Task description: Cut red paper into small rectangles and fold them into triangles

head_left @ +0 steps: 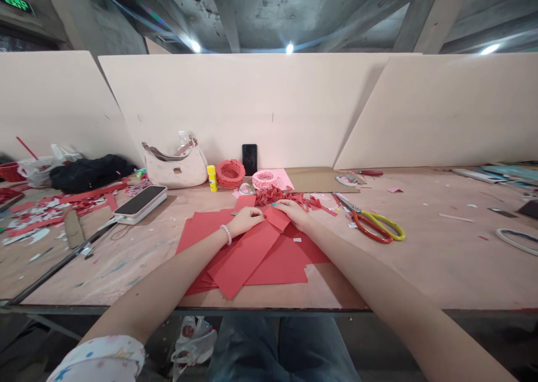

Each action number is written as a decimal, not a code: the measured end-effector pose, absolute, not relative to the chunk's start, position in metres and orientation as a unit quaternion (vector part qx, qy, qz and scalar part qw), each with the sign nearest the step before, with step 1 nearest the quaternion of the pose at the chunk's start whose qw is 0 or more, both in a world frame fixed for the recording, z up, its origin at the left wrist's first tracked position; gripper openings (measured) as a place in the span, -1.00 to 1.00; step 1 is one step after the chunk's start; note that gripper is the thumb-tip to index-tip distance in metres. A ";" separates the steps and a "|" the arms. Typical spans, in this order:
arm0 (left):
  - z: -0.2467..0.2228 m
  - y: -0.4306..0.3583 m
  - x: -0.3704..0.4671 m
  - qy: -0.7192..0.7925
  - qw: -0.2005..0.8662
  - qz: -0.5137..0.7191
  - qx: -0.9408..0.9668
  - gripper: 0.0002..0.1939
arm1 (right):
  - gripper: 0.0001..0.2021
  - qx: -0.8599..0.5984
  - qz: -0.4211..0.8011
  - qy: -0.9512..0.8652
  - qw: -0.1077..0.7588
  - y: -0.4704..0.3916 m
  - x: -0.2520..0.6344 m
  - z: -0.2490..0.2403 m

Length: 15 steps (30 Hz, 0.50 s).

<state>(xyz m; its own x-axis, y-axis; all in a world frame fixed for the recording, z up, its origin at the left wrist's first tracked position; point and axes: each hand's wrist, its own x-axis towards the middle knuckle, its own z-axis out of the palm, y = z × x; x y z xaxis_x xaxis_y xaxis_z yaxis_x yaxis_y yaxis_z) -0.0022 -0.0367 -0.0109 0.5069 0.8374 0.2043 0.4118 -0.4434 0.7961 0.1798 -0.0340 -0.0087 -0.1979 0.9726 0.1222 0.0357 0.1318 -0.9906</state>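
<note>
My left hand [244, 220], with a beaded bracelet at its wrist, pinches the left edge of a red paper strip [247, 257]. The strip's far end is folded over into a short flap [278, 218]. At that flap, my right hand [293, 214] grips the top edge between bent fingers; the thumb is partly hidden. Beneath the strip lies a loose pile of red paper sheets [290, 261], spread at angles near the table's front edge. Crumpled red paper pieces [275, 196] lie just beyond my fingers.
Scissors [373, 225] with red and yellow handles lie open at right. Behind stand a glue stick [212, 178], a red paper ring [231, 173], a pink one [264, 179], a phone [249, 159] and a handbag [176, 169]. A white device [142, 204] with a cable sits left.
</note>
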 end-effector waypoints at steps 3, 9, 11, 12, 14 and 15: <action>-0.010 -0.037 -0.002 0.393 0.354 0.303 0.793 -0.73 | -0.87 -0.427 0.496 -0.585 0.479 -0.033 0.179 -0.011; -0.010 -0.036 -0.002 0.400 0.357 0.307 0.787 -0.72 | -0.87 -0.414 0.493 -0.579 0.501 -0.032 0.176 -0.016; -0.010 -0.036 -0.002 0.401 0.358 0.307 0.785 -0.72 | -0.86 -0.408 0.494 -0.580 0.503 -0.032 0.176 -0.017; -0.010 -0.036 -0.002 0.401 0.359 0.308 0.784 -0.73 | -0.86 -0.405 0.495 -0.581 0.503 -0.032 0.176 -0.018; -0.010 -0.036 -0.002 0.403 0.359 0.308 0.783 -0.73 | -0.85 -0.400 0.497 -0.584 0.502 -0.031 0.176 -0.020; -0.010 -0.036 -0.002 0.404 0.359 0.309 0.783 -0.73 | -0.85 -0.397 0.497 -0.586 0.502 -0.030 0.176 -0.020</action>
